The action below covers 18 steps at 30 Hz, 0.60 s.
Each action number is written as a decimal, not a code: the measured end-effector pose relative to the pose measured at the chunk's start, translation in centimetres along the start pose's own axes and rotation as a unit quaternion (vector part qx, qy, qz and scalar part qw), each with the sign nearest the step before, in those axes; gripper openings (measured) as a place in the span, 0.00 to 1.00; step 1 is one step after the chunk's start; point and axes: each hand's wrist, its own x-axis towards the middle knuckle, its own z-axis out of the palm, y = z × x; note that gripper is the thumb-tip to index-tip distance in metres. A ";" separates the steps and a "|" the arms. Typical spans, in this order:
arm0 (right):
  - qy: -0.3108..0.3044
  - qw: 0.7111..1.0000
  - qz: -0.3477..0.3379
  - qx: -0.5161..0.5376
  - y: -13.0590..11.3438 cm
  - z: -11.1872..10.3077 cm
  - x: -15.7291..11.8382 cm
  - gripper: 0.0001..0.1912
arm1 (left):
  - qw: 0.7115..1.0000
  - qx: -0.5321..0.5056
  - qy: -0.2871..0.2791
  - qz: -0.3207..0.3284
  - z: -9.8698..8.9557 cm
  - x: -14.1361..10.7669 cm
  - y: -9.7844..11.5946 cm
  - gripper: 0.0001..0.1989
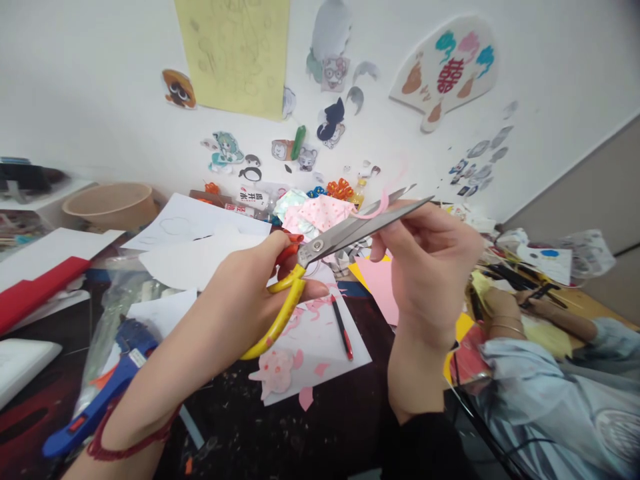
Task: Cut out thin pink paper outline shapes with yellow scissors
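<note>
My left hand (250,287) grips scissors (345,233) by their yellow and orange handles, the blades slightly parted and pointing right. A thin curled pink paper strip (373,212) lies at the blades. My right hand (425,267) is closed with thumb and fingertips pinched against the lower blade; it appears to hold the strip, though the blade partly hides the grip. Beneath my hands, a white sheet (320,373) bears pink paper scraps (306,398), a pink flower-like cut-out (275,370) and a black-and-red pen (343,330).
A blue glue gun (100,400) lies at left near a plastic bag and white papers (200,223). Pink dotted paper (320,213) is crumpled by the wall. At right, a co-worker's hands (505,310) hold yellow material near black scissors (540,293). A beige bowl (110,207) stands back left.
</note>
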 end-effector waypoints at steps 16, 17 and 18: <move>0.003 1.000 0.008 -0.011 0.1 1.5 -0.5 0.03 | 0.998 -0.062 0.026 -0.001 0.9 0.1 -0.2 0.22; 0.002 1.000 0.005 -0.008 0.1 1.4 -0.5 0.03 | 0.998 -0.062 0.027 -0.002 0.9 0.0 -0.2 0.22; 0.001 1.000 0.001 -0.007 0.1 1.4 -0.5 0.03 | 0.998 -0.061 0.026 -0.004 0.9 0.0 -0.1 0.22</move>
